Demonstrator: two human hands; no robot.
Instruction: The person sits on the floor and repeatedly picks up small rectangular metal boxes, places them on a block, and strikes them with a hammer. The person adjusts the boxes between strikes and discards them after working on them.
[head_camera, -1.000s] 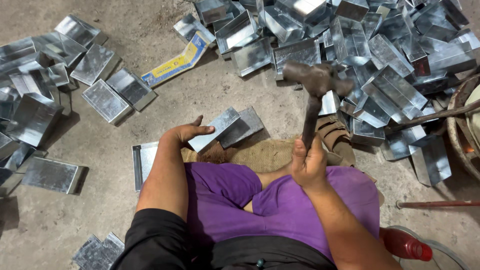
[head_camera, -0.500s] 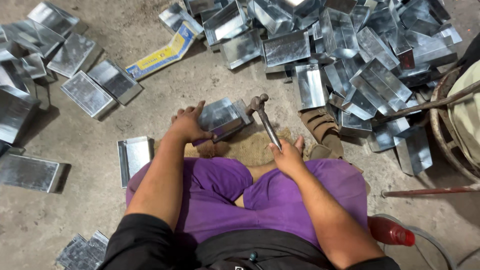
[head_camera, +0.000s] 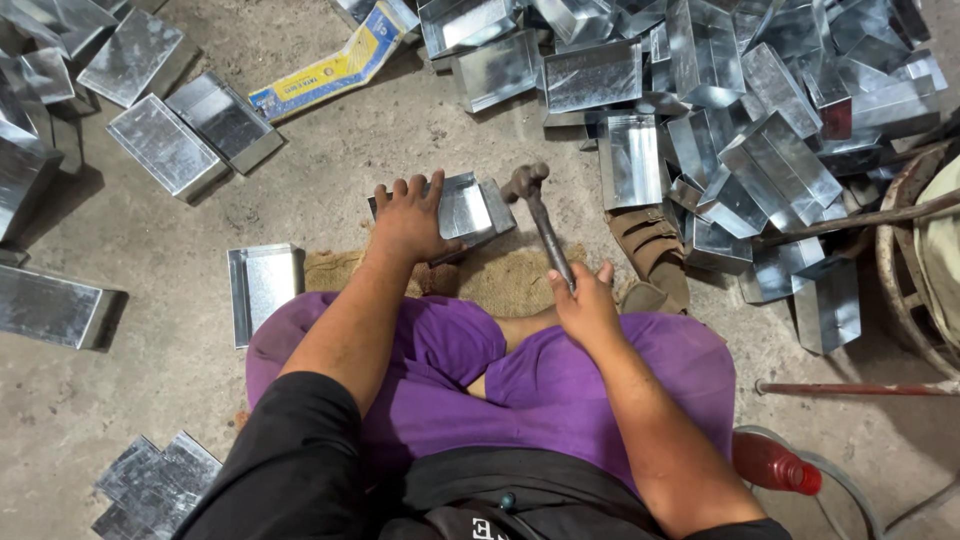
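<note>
Hammer (head_camera: 538, 220) in right hand (head_camera: 585, 305); left hand (head_camera: 408, 220) (flat) on one tray (head_camera: 465, 210).

There is one hammer (head_camera: 540, 215), one red plastic bottle (head_camera: 775, 464) and one yellow and blue flat carton (head_camera: 330, 68). One burlap sack (head_camera: 500, 280) lies on the floor. The folded metal boxes in the big pile (head_camera: 720, 110) are too many and too overlapped to count exactly.
</note>
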